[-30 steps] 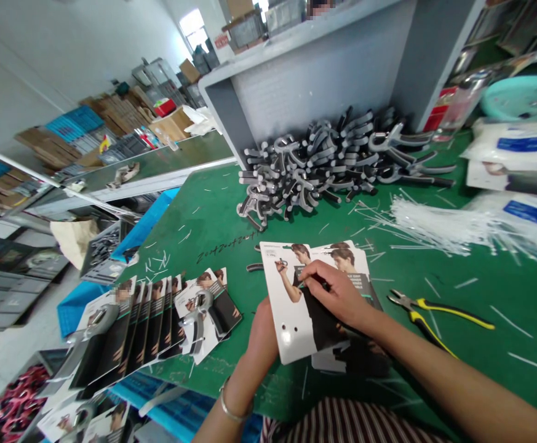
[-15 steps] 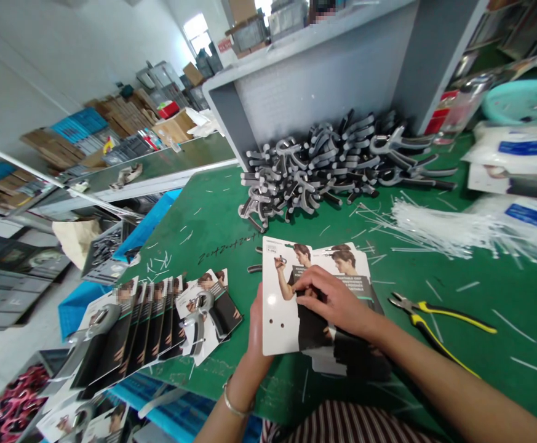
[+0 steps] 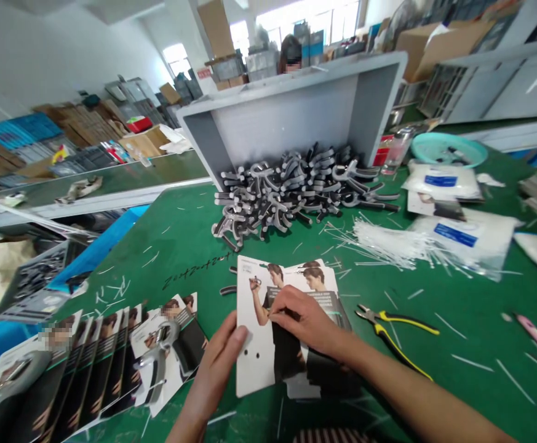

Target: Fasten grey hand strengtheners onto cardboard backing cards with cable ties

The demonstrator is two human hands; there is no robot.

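Note:
A white printed packaging card (image 3: 255,344) lies on top of a small stack of the same cards on the green table. My left hand (image 3: 217,363) grips the card's left edge, thumb on top. My right hand (image 3: 302,320) rests on the card's middle with its fingers pinched together; what they pinch is too small to make out. A pile of grey-and-black hand grippers (image 3: 291,187) lies behind the cards. A fanned row of finished cards with grippers mounted (image 3: 111,357) sits to the left.
Yellow-handled cutters (image 3: 395,326) lie right of the cards. A heap of white cable ties (image 3: 388,243) and plastic bags (image 3: 462,234) fill the right side. A grey shelf (image 3: 291,117) stands behind the pile, with a person's head beyond it. A teal bowl (image 3: 448,147) sits far right.
The camera has tilted up and shifted, showing more of the room. My left hand has slid from under the card to its left edge, thumb on top. The right hand stays pinched on the card.

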